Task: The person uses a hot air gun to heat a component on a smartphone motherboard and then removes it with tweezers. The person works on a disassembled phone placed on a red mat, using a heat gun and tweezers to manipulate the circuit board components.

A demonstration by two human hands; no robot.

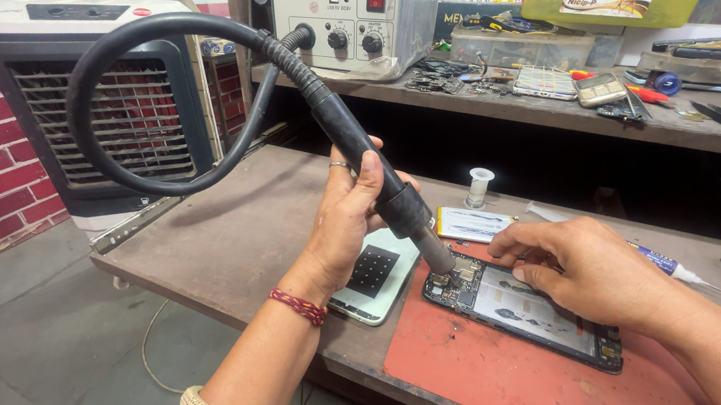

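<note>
Workbench (229,235) space consisted of a brown wooden top with a red mat (535,383) at its near right, a cluttered shelf (556,115) behind it, and a grey hot-air station (341,17) at the far left beside a white air cooler (86,95). The left hand (351,215) was wrapped closed around the black hot-air handpiece (372,165), its metal nozzle (438,256) angled down onto the near-left end of the opened phone (523,314) lying on the mat. The right hand (583,267) rested on that phone's far edge with fingers curled together, though whether it pinched anything could not be determined; a second phone (376,277) lay just left of the mat.
</note>
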